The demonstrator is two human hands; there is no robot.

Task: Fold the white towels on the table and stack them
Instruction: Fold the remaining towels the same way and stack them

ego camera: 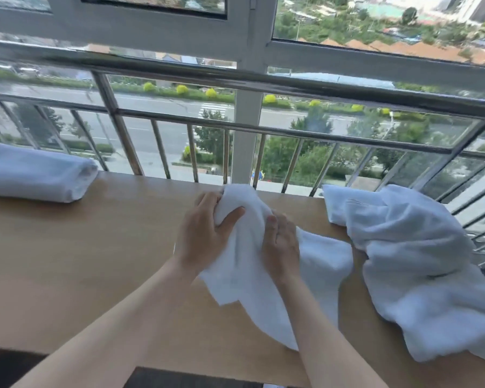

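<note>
The whole view reaches me smeared, so I cannot make out any hems or weave. The left hand grips the held towel with its fingers tucked behind the bunched cloth. Only the thumb shows. The right hand curls into the same cloth and its fingertips are buried. The folded towel runs off the left edge. The crumpled pile is cut by the right edge, and I cannot tell whether it is one towel or several. It also covers the far right corner of the table.
</note>
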